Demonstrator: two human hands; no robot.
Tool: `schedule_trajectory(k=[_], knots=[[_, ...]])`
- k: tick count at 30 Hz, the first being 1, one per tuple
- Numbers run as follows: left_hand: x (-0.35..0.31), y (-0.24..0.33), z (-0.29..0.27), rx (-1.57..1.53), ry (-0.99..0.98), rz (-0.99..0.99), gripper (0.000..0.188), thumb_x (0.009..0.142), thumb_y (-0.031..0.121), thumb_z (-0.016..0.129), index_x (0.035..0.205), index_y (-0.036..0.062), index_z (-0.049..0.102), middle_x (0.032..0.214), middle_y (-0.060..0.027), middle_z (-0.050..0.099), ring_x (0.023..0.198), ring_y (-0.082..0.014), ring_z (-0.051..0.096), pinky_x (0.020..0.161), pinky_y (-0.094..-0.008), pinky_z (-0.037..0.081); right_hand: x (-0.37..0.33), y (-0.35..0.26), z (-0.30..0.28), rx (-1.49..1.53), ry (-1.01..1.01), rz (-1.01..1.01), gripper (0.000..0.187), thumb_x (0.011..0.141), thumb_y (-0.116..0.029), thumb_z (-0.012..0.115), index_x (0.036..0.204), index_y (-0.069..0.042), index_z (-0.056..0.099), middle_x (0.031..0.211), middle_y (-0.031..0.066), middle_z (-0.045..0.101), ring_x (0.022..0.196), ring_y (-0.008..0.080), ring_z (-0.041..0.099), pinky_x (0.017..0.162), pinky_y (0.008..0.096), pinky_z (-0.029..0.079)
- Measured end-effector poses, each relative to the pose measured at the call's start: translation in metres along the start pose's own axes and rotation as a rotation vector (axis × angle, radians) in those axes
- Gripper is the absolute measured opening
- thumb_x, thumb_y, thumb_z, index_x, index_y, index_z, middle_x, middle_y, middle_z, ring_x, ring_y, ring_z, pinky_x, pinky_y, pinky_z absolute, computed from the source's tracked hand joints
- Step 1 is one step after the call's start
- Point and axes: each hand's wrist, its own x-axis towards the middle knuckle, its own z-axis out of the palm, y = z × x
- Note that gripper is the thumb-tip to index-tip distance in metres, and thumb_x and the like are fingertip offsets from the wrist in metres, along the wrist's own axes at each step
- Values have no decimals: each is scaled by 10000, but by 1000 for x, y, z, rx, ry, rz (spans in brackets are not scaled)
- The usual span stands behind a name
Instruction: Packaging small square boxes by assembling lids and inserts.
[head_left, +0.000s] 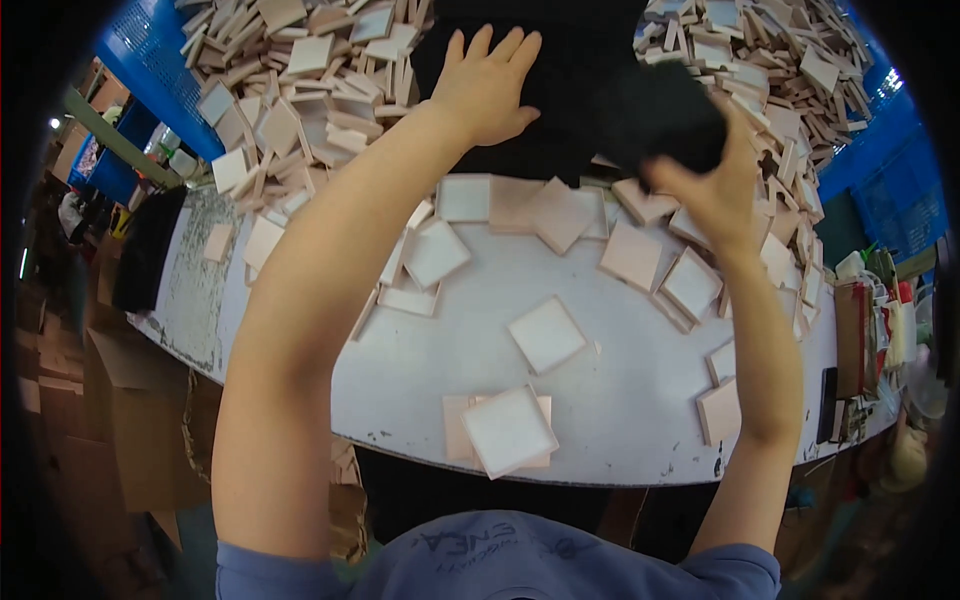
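The right grip point(725, 195) is grasping a dark block point(668, 115), with thumb and fingers at its near and right edges, which seems a way to carry it by the border; blur hides the exact contact. The left grip point(485, 92) has hold of nothing: it lies with spread fingers on a larger black thing point(562, 95) at the far side of the table point(640, 425), perhaps to keep this steady. Both black things are between the left heap point(310, 55) and the right heap point(785, 75) of pale square pieces. Nearer, one loose piece point(547, 335) lies alone, and a small stack point(510, 432) rests by the front edge, its top piece turned askew, probably for easy reach.
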Motion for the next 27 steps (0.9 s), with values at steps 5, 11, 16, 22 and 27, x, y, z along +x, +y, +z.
schedule_trajectory(k=[5, 11, 16, 22, 27], knots=[[-86, 57, -2, -534, -484, 402, 770, 716, 346, 674, 1359, 109, 325, 1399, -142, 333, 1297, -319, 301, 1035, -498, 243, -97, -15, -10, -115, -298, -65, 688, 510, -110, 727, 1145, 8, 489, 1093, 173, 554, 994, 352, 526, 851, 395, 445], [-164, 81, 13, -635, -529, 613, 810, 673, 472, 679, 1317, 82, 380, 1355, -149, 371, 1252, -309, 361, 983, -487, 311, -118, -28, 4, -145, -337, -63, 712, 486, -81, 738, 1149, 0, 490, 1125, 173, 544, 1007, 341, 526, 868, 387, 440], [-180, 54, 10, -731, -543, 358, 685, 724, 393, 672, 1278, 80, 416, 1310, -179, 389, 1195, -318, 401, 972, -443, 333, -138, -33, 34, -258, -406, -135, 768, 477, -102, 765, 1190, -25, 488, 1203, 152, 505, 1083, 298, 486, 814, 373, 447], [-217, 57, -28, -806, -452, 47, 585, 684, 274, 727, 1179, 58, 500, 1234, -216, 402, 1111, -366, 436, 938, -413, 371, -133, -45, 36, -270, -529, -126, 778, 517, -119, 781, 1223, -26, 466, 1255, 145, 470, 1112, 320, 463, 894, 388, 415], [-234, 56, -71, -758, -235, -252, 550, 660, 251, 737, 1145, 67, 556, 1221, -222, 394, 1108, -376, 435, 927, -420, 383, -131, -58, 45, -368, -503, -187, 732, 506, -143, 779, 1181, -54, 510, 1201, 133, 513, 1057, 281, 495, 779, 375, 438]])
